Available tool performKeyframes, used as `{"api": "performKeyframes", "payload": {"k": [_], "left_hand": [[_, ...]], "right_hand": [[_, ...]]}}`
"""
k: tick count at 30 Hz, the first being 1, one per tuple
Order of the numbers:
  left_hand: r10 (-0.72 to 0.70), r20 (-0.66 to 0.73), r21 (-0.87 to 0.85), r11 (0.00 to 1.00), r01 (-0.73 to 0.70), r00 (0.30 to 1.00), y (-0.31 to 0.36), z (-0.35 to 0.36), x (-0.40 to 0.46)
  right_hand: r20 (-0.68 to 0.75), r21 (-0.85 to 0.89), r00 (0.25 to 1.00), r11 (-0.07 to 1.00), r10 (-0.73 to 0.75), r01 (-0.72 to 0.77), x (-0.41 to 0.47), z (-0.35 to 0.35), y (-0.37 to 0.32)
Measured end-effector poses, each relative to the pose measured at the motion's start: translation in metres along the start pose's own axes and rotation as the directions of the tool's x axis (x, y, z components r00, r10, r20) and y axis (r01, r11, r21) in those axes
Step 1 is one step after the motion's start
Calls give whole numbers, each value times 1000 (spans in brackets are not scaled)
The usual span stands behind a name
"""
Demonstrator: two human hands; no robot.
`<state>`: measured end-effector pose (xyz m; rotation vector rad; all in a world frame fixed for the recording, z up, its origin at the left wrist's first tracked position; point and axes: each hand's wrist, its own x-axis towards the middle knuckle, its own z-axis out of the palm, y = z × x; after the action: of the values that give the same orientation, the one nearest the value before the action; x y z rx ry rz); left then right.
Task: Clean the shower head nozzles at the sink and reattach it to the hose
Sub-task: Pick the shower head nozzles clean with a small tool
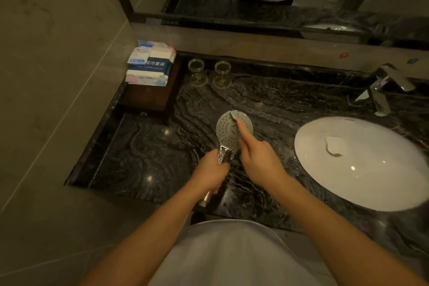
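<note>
A chrome shower head point(228, 129) is held over the dark marble counter, its round nozzle face turned up toward me. My left hand point(212, 174) grips its handle, whose threaded end sticks out below my fist. My right hand point(257, 158) hovers over the face with the index finger stretched out, its tip touching the nozzle plate near the upper middle; its other fingers are curled with nothing in them. No hose is in view.
A white oval sink point(362, 162) with a drain plug lies to the right, with a chrome faucet point(383, 90) behind it. Two glasses point(210, 72) stand at the back. A wooden tray point(148, 97) with toiletry packs sits back left by the wall. A mirror runs above.
</note>
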<state>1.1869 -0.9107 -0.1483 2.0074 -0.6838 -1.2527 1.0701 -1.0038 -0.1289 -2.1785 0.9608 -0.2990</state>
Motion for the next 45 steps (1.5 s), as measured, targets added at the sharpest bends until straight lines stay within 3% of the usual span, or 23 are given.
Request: {"api": "performKeyframes", "payload": {"k": [3, 6, 10, 14, 19, 24, 27, 30, 33, 38, 45], "left_hand": [[68, -81, 180, 982, -53, 994, 3, -3, 3], [77, -84, 218, 974, -57, 993, 3, -6, 6], [9, -62, -15, 1000, -10, 998, -2, 0, 7], [-27, -64, -217, 976, 12, 998, 13, -10, 13], [-36, -11, -229, 973, 32, 999, 21, -10, 18], [-65, 19, -273, 960, 67, 998, 15, 0, 19], [-91, -12, -268, 960, 85, 996, 2, -4, 18], [-97, 20, -243, 965, 99, 995, -14, -6, 11], [-135, 40, -305, 942, 141, 990, -23, -9, 9], [-198, 22, -382, 904, 191, 980, -40, -24, 11], [-240, 31, -367, 900, 234, 970, -64, -43, 11]], "right_hand": [[-1, -34, 1000, 999, -2, 2, 17, -8, -7], [93, -112, 993, 991, -68, 79, 8, -4, -10], [3, -77, 1000, 997, 30, -29, 14, -17, 15], [58, 25, 996, 998, 62, -63, -9, -4, 15], [-121, 165, 991, 985, 61, -40, 17, -18, 8], [-55, 99, 998, 995, -26, 31, 24, -11, 8], [-10, 89, 996, 992, 94, -93, 12, 14, 42], [76, -39, 953, 955, 295, -293, 6, 38, 75], [-19, -108, 904, 898, 427, -426, 20, 53, 82], [-17, -116, 862, 855, 506, -505, 53, 76, 83], [-4, -73, 771, 769, 637, -636, 80, 112, 76]]}}
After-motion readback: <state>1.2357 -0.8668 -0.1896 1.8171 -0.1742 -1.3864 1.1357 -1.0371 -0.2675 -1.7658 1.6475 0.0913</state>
